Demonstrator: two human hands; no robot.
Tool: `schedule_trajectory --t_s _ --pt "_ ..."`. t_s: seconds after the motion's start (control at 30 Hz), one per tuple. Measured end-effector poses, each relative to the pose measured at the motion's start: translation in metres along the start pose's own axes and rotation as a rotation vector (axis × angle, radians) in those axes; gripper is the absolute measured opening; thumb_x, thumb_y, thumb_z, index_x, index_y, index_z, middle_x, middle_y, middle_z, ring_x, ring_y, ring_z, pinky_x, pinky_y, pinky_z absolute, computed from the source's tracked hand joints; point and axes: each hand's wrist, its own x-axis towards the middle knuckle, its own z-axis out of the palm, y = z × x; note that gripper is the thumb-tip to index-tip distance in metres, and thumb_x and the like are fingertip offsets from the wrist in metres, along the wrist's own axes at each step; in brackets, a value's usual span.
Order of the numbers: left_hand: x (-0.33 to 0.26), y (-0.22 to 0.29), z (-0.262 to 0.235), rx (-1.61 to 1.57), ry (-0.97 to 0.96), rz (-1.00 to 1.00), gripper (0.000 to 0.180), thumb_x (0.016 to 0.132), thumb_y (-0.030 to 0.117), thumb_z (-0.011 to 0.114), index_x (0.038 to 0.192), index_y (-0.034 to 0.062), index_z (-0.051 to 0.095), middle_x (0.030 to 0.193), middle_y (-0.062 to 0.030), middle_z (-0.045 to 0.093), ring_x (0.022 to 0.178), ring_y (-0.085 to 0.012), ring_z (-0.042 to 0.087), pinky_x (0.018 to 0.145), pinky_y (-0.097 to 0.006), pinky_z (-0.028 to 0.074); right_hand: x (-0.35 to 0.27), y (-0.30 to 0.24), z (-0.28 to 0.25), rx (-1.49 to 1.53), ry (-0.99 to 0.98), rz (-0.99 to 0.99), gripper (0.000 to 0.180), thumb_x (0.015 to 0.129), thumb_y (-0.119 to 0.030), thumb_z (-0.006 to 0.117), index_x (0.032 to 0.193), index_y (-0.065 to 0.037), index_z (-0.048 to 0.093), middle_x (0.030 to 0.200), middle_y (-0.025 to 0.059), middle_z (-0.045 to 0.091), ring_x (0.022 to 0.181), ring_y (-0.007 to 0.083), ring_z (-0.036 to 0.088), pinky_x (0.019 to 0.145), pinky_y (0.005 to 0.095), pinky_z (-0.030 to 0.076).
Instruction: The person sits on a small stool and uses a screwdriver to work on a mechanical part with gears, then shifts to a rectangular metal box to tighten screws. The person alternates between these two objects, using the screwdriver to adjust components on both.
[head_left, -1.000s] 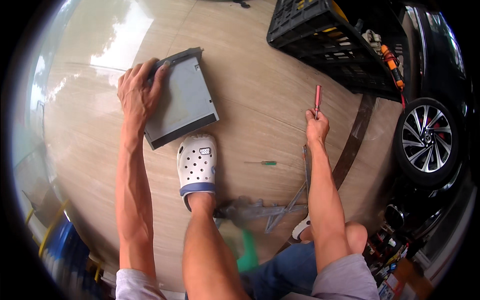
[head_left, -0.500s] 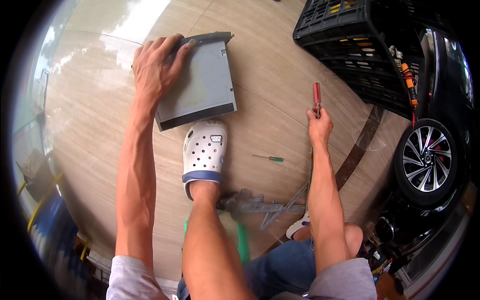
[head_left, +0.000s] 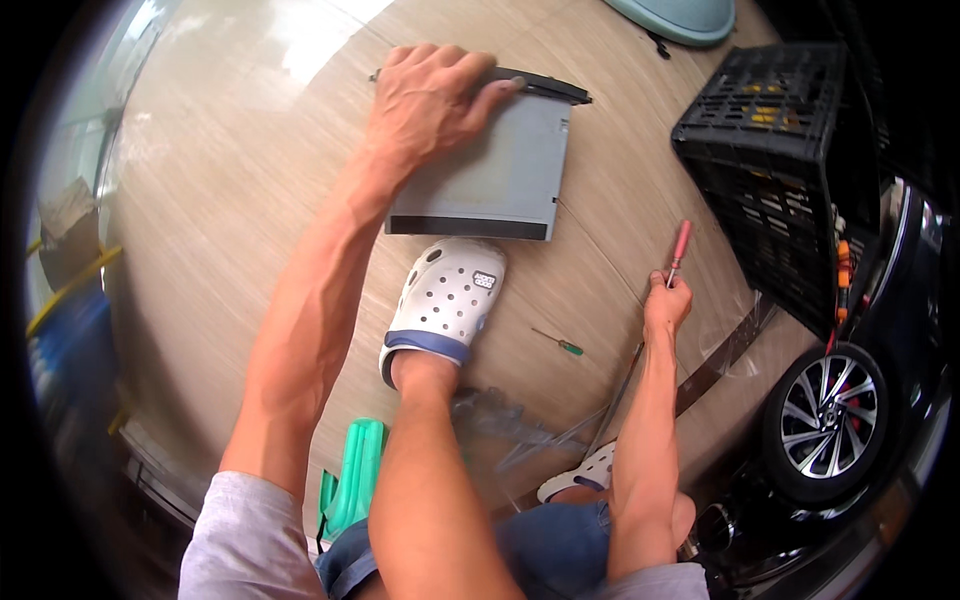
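My left hand (head_left: 430, 100) grips the far edge of a flat grey metal box (head_left: 495, 170) with a black front strip; the box lies on the tan floor just beyond my foot in a white perforated clog (head_left: 445, 300). My right hand (head_left: 668, 302) rests on the floor to the right and holds a red-handled screwdriver (head_left: 680, 250) that points away from me. A small green-handled screwdriver (head_left: 558, 342) lies loose on the floor between the clog and my right hand.
A black plastic crate (head_left: 775, 170) stands at the right. Beyond it a dark car's wheel (head_left: 825, 415) shows at the lower right. A green plastic object (head_left: 355, 475) lies beside my left knee. Clear plastic wrap and thin metal rods (head_left: 545, 435) lie near my other clog.
My left hand has drawn the grey box to the right and turned it squarer to my foot. The right hand stays put on the red screwdriver.
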Motion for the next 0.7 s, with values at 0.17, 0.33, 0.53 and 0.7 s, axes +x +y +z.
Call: schedule_trajectory --t_s 0.17,0.33,0.53,0.7 --pt "-0.006 -0.007 -0.001 0.025 -0.011 -0.034 0.032 0.090 0.042 0.065 0.101 0.0124 0.071 0.090 -0.0057 0.068 0.089 -0.0242 0.064 0.083 -0.038 0.044 -0.038 -0.099 -0.007 0.918 -0.288 0.015 0.024 0.089 -0.013 0.071 0.101 0.005 0.064 0.082 0.0040 0.062 0.049 0.0059 0.041 0.046 0.0249 0.034" --pt "-0.003 -0.002 0.003 0.015 0.009 -0.034 0.032 0.089 0.042 0.065 0.099 0.0120 0.071 0.089 -0.0068 0.069 0.087 -0.0258 0.064 0.083 -0.039 0.044 -0.059 -0.192 -0.012 1.186 -0.505 -0.040 0.019 0.092 -0.010 0.067 0.104 0.004 0.062 0.088 0.0056 0.063 0.045 0.0012 0.031 0.042 0.0220 0.021" --pt "-0.003 -0.004 0.007 0.004 0.050 -0.023 0.034 0.088 0.044 0.065 0.096 0.0107 0.070 0.086 -0.0090 0.069 0.086 -0.0278 0.065 0.082 -0.039 0.045 -0.052 -0.233 -0.002 1.066 -0.607 -0.174 0.016 0.094 -0.012 0.066 0.102 0.001 0.064 0.089 0.0048 0.064 0.047 0.0020 0.034 0.043 0.0209 0.025" --pt "-0.005 -0.004 0.007 0.010 0.041 -0.030 0.035 0.088 0.044 0.065 0.095 0.0102 0.070 0.085 -0.0089 0.069 0.085 -0.0281 0.065 0.082 -0.039 0.045 -0.052 -0.239 0.005 0.967 -0.619 -0.174 0.015 0.094 -0.014 0.067 0.101 0.000 0.064 0.085 0.0021 0.062 0.054 0.0027 0.042 0.044 0.0187 0.030"
